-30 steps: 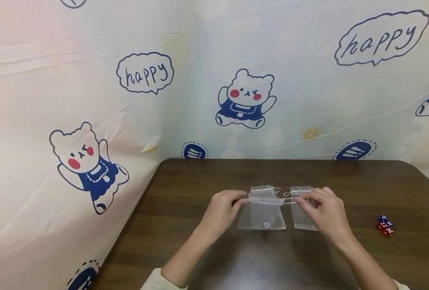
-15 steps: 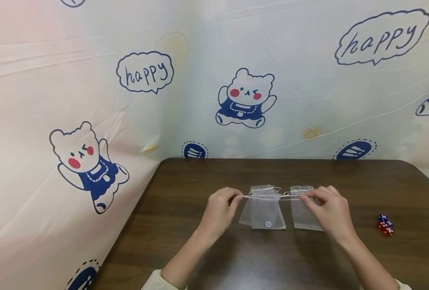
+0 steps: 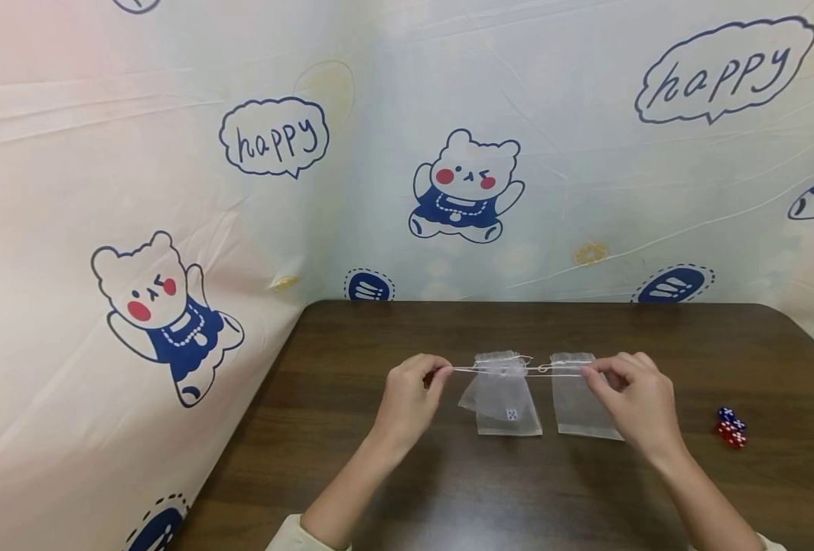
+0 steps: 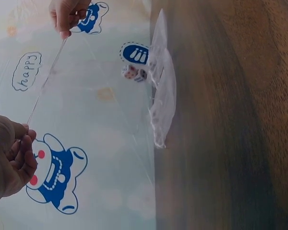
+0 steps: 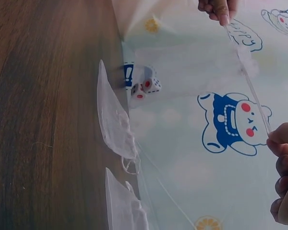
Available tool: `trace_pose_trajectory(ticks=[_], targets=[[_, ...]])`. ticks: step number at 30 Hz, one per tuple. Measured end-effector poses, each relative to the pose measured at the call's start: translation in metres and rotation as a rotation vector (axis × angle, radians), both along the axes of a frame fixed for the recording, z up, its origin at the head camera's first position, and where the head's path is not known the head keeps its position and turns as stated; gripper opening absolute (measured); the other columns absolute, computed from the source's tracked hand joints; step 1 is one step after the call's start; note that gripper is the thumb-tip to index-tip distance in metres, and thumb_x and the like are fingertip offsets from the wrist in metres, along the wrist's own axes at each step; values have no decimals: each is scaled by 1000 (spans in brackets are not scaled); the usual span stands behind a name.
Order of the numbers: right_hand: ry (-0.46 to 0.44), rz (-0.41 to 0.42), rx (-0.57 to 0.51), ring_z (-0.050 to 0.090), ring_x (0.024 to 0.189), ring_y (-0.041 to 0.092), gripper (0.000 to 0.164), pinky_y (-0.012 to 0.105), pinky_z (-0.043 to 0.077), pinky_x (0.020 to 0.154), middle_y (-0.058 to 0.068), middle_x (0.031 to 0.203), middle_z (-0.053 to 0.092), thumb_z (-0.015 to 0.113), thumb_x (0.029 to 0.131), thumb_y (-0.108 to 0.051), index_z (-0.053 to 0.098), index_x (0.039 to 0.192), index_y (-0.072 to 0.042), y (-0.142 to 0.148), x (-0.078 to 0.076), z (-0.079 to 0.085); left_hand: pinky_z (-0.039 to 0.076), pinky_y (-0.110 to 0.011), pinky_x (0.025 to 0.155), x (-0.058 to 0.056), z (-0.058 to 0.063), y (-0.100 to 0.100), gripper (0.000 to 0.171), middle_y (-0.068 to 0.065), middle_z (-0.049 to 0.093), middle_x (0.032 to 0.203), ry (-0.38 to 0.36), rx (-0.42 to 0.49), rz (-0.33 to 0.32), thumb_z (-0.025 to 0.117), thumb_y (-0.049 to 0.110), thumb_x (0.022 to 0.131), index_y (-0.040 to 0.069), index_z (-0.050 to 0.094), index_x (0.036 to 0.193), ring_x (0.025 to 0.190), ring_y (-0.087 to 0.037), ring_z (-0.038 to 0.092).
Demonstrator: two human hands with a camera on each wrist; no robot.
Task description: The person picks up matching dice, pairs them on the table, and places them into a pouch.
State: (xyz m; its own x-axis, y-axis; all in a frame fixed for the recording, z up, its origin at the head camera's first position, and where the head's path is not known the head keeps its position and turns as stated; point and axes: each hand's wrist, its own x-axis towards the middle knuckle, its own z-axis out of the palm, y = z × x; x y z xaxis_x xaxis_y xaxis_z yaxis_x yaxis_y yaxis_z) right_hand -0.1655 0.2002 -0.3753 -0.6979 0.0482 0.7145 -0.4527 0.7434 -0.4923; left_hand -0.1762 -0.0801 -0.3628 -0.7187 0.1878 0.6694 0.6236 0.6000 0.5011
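A sheer white drawstring pouch (image 3: 483, 399) hangs in the air by its cord, its mouth gathered. My left hand (image 3: 410, 402) pinches the cord (image 3: 463, 370) at the left end. At the right end, my right hand (image 3: 639, 402) pinches it between thumb and index finger, and the cord is taut. White dice (image 5: 151, 85) sit in the bottom of the hanging pouch. Behind it, a second sheer pouch (image 3: 527, 427) lies flat on the table, partly covered from the head view. A third pouch (image 3: 572, 409) lies to its right, partly behind my right hand.
Blue dice (image 3: 726, 415) and red dice (image 3: 730, 436) are clustered on the right of the brown wooden table (image 3: 490, 497). A printed cloth (image 3: 379, 176) with bears hangs behind the table and along its left side.
My hands have moved apart, left hand leftward and right hand rightward, drawing the cord out. The pouch mouth has bunched together, and the pouch has swung slightly, its dice shifting a little right and up.
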Motion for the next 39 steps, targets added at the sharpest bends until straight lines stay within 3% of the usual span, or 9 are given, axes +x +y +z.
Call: trace_pose_trajectory(ticks=[10, 16, 21, 25, 28, 31, 34, 37, 39], targets=[[-6, -38, 9, 32, 60, 5, 8, 19, 25, 50, -7, 56, 39, 76, 70, -1, 68, 70, -3, 6, -1, -2, 44, -19, 54, 1, 0, -4, 5, 1, 57, 70, -40, 22, 1, 67, 7, 84, 3, 68, 82, 62, -9, 49], [-42, -35, 11, 32, 60, 6, 7, 20, 26, 50, -6, 56, 40, 75, 72, -1, 69, 72, -3, 7, -1, -3, 44, -18, 53, 0, 0, -6, 3, 2, 57, 68, -33, 30, 21, 68, 4, 82, 3, 67, 79, 61, -8, 49], [-16, -12, 29, 32, 61, 6, 10, 19, 26, 50, -8, 56, 40, 76, 70, 0, 68, 70, -5, 8, -3, -4, 41, -18, 49, -1, -3, -8, 7, 4, 53, 65, -20, 29, 43, 68, 0, 80, 5, 66, 75, 57, -6, 47], [6, 12, 81, 32, 63, 7, 11, 20, 25, 51, -10, 57, 38, 76, 68, 1, 67, 69, -5, 7, -6, -5, 40, -17, 48, -2, -5, -11, 10, 4, 51, 63, -14, 23, 57, 67, -2, 78, 5, 64, 73, 56, -5, 46], [24, 29, 177, 34, 65, 11, 10, 24, 27, 57, -8, 57, 40, 76, 68, 0, 66, 70, -4, 9, -9, -6, 39, -15, 48, -3, -6, -14, 10, 3, 51, 62, -5, 15, 64, 67, -3, 77, 4, 63, 72, 55, -5, 45], [106, 45, 309, 39, 65, 18, 8, 31, 29, 59, -2, 58, 49, 69, 74, -9, 65, 69, -3, 10, -14, -7, 38, -14, 48, -4, -6, -16, 10, 2, 51, 61, 3, 4, 68, 67, -4, 77, 3, 63, 71, 54, -5, 46], [280, 46, 412, 42, 61, 25, 28, 37, 31, 54, 6, 60, 54, 54, 85, -20, 63, 66, -1, 8, -20, -8, 37, -13, 47, -4, -5, -18, 10, 2, 52, 61, -9, -4, 76, 66, -4, 77, 3, 63, 71, 54, -5, 46], [466, 39, 480, 41, 56, 28, 39, 37, 28, 49, 9, 59, 51, 41, 90, -20, 58, 63, 2, 1, -26, -8, 38, -14, 45, -5, -1, -21, 9, 3, 52, 60, -22, -4, 89, 66, -4, 77, 3, 63, 71, 52, -4, 45], [550, 36, 500, 40, 54, 29, 36, 37, 26, 47, 11, 58, 49, 40, 90, -15, 55, 63, 3, -4, -30, -8, 39, -16, 45, -5, 2, -24, 9, 3, 53, 60, -24, -2, 100, 65, -4, 77, 3, 63, 71, 52, -4, 45]])
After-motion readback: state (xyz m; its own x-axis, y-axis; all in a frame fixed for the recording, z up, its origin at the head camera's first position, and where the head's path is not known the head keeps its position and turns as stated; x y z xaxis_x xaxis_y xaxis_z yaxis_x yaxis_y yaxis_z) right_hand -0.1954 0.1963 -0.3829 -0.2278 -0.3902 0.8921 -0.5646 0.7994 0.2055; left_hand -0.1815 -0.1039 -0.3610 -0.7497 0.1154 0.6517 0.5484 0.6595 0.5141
